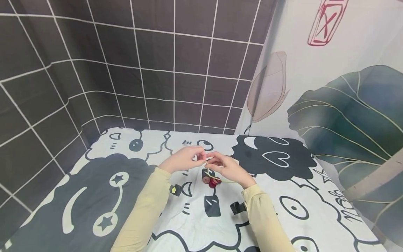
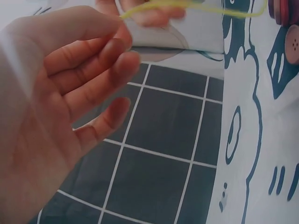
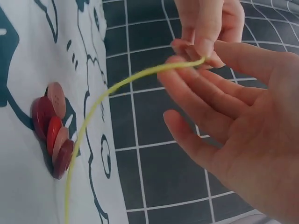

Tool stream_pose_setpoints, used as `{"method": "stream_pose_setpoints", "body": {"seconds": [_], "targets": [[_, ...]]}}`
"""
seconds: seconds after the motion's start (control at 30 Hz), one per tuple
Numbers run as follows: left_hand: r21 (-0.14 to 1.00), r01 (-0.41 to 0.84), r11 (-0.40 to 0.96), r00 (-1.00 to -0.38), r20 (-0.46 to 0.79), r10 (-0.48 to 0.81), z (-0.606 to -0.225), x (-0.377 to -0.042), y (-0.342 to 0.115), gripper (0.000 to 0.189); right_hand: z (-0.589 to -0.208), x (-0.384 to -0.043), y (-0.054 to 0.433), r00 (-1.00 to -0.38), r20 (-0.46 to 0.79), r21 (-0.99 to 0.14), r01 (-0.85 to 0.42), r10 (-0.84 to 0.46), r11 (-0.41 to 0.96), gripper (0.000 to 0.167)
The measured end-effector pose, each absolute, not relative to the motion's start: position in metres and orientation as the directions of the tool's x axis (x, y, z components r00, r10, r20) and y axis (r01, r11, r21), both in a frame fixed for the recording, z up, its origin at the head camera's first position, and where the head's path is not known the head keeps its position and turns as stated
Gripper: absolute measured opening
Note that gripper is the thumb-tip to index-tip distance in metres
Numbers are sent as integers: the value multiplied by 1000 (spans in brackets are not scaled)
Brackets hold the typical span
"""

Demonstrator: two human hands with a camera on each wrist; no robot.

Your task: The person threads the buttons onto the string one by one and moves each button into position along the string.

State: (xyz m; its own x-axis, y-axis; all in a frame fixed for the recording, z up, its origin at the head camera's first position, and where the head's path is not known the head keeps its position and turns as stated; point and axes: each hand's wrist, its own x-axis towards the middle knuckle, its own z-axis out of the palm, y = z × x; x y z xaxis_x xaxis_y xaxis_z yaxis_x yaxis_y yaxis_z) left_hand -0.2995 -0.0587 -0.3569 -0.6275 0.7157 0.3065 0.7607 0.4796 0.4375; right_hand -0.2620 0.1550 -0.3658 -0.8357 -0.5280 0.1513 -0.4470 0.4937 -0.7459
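Observation:
My left hand (image 1: 188,159) and right hand (image 1: 229,169) meet above the cloth, fingertips together. Between them is a thin yellow cord (image 3: 140,73). The left thumb and forefinger pinch it near its end, which shows in the left wrist view. My right thumb and forefinger close in on the same spot, partly hidden behind the left thumb, while the cord crosses the other right fingers. Below the hands, several round buttons (image 3: 43,116) in dark red, red and pink lean against one another on the cloth. The cord drops toward them and trails off to the right.
The table is covered by a white cloth (image 1: 185,227) printed with black cartoon shapes. A dark curtain with a white grid (image 1: 151,70) hangs behind and to the left. At the right hangs a pale curtain (image 1: 296,31) with a leaf print. Small black devices (image 1: 237,208) sit by the wrists.

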Motion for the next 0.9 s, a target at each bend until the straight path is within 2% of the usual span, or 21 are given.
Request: {"method": "stream_pose_setpoints", "body": {"seconds": [0.23,0.33,0.5,0.63,0.77,0.9], "targets": [[437,770,466,-618,328,714,-356,-296,-52,4,-365,-264,158,-882,158,-745,-402,-444,533,15],[444,766,465,-622,329,711,-357,-295,-52,6,-364,-265,159,-894,158,-743,-388,-420,546,13],[570,655,496,-676,150,721,-360,-296,-53,34,-363,-265,162,-904,134,-753,-359,-405,552,13],[590,586,555,-682,-11,731,-367,-297,-51,55,-363,-265,165,-906,127,-755,-352,-403,553,16],[543,597,590,-674,-60,737,-376,-296,-43,55,-361,-266,169,-906,123,-750,-353,-406,560,15],[494,605,625,-681,-86,727,-385,-291,-30,42,-360,-265,176,-902,115,-739,-358,-416,570,13]]}}
